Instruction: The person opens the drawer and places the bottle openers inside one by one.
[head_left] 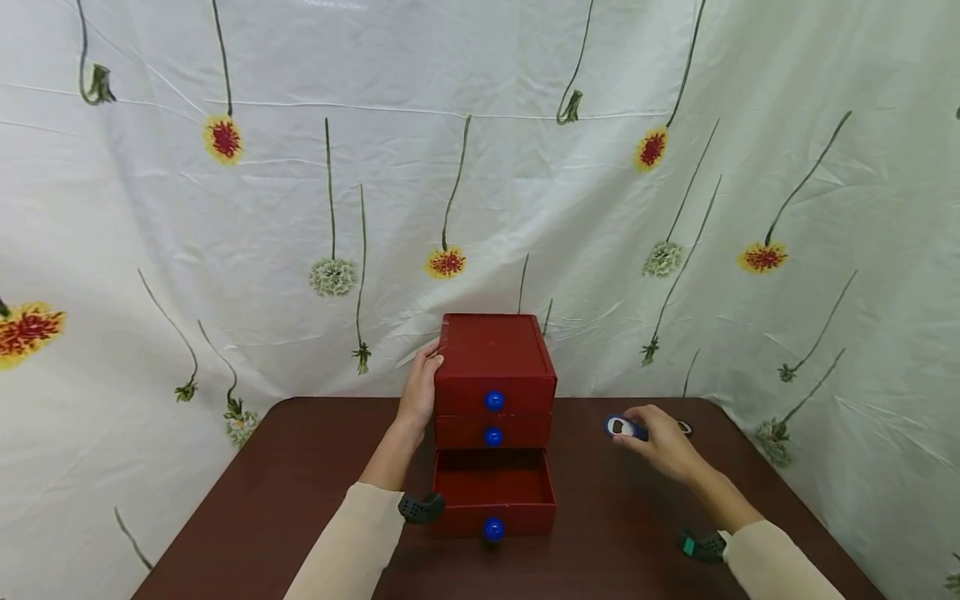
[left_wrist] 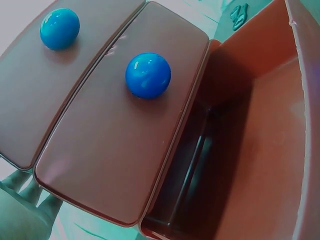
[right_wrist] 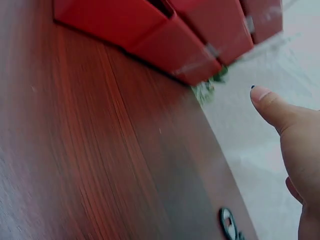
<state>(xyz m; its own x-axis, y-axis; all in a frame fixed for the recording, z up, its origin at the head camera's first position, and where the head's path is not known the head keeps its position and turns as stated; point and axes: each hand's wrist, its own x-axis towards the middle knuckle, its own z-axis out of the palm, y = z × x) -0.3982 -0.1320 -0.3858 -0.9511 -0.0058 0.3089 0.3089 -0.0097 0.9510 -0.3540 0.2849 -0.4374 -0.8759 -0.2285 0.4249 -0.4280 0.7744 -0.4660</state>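
Observation:
A red three-drawer box [head_left: 495,346] stands on the table with blue round knobs; its bottom drawer [head_left: 493,518] is pulled out, and the inside looks bare. My left hand [head_left: 418,392] rests against the box's left side, fingers extended along it; in the left wrist view its fingers [left_wrist: 30,192] are partly hidden behind the upper drawers. To the right of the box, my right hand [head_left: 663,442] pinches a blue bottle opener [head_left: 621,427] with a metal end, held above the table. The right wrist view shows mainly the thumb [right_wrist: 270,105].
Another dark bottle opener [right_wrist: 228,222] lies near the table's far edge, mostly behind my right hand in the head view. The dark brown table [head_left: 322,492] meets a white flower-print cloth [head_left: 390,183] at the back and sides.

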